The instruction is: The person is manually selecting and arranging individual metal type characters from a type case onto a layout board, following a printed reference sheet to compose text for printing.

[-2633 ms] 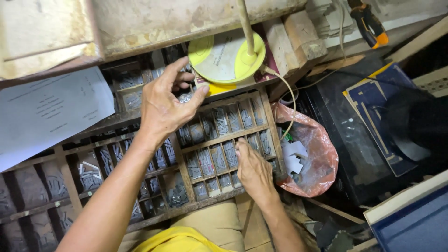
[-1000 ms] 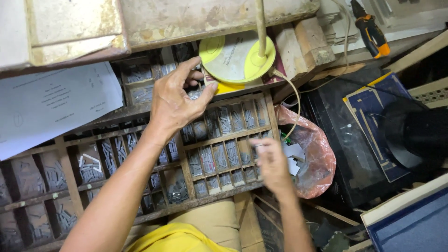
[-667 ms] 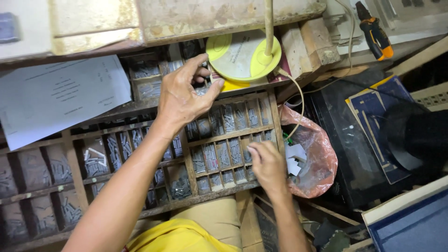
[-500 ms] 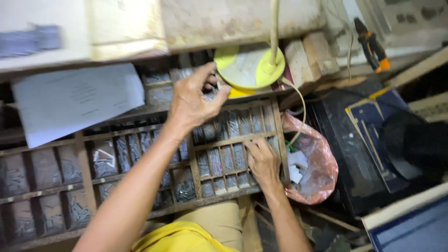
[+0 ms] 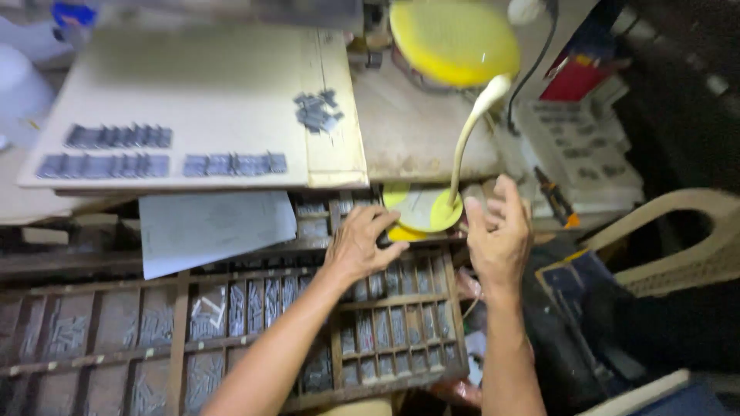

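the wide wooden type case (image 5: 231, 339), split into many small compartments full of grey metal sorts, is taking up the lower half of the view, slanting under the edge of the desk (image 5: 416, 139). above it the pale flat board (image 5: 200, 92) is lying on the desk, carrying three short rows of dark set type (image 5: 116, 150) and a small loose heap of grey pieces (image 5: 314, 112). a white sheet of paper (image 5: 212, 227) is hanging over the case's upper left boxes. the yellow gooseneck lamp (image 5: 455, 42) is bending over from its round base (image 5: 420, 209), which is sitting at the case's top right corner.

the left hand (image 5: 358, 246) is curling down into the top compartments just left of the lamp base, fingers pinching closed there; whether a piece is between them i cannot tell, it is blurred. the right hand (image 5: 499, 235) is hovering open and empty, fingers spread, just right of the lamp base.

it looks like the picking step: pulling sorts from the case. the next move seems to call for a careful pinch and a lift clear of the lamp's stem.
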